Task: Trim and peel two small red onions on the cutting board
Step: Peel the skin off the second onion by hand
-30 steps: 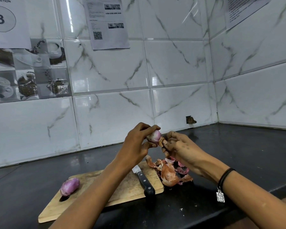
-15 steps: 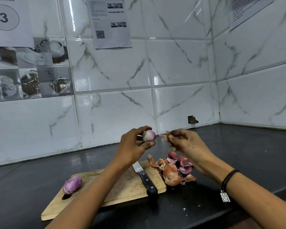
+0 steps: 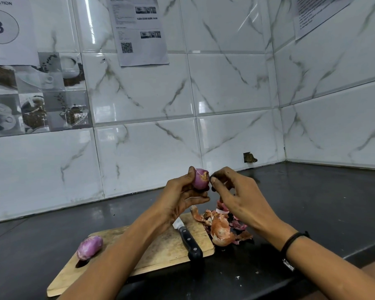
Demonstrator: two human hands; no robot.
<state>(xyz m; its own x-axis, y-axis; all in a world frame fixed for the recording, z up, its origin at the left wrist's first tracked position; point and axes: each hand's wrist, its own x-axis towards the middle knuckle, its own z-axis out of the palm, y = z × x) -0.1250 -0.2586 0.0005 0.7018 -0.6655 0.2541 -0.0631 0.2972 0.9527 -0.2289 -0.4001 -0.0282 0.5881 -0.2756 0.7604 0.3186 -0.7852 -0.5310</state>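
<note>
Head view, near first: wooden cutting board (image 3: 160,252) on dark counter (image 3: 312,202). Peeled onion (image 3: 89,247) lies on board's left end. Black-handled knife (image 3: 189,241) rests on board's right part. Pile of onion skins (image 3: 221,226) sits at board's far right corner, partly on counter. Above pile, left hand (image 3: 178,198) holds second onion (image 3: 200,178) up in air, thumb and fingers curled round it. Right hand (image 3: 240,195) just beside it, fingers bent, tips at onion's right side - cannot tell if pinching skin. Black band (image 3: 292,239) on right wrist. Far back - white tiled wall (image 3: 149,105) with papers.
</note>
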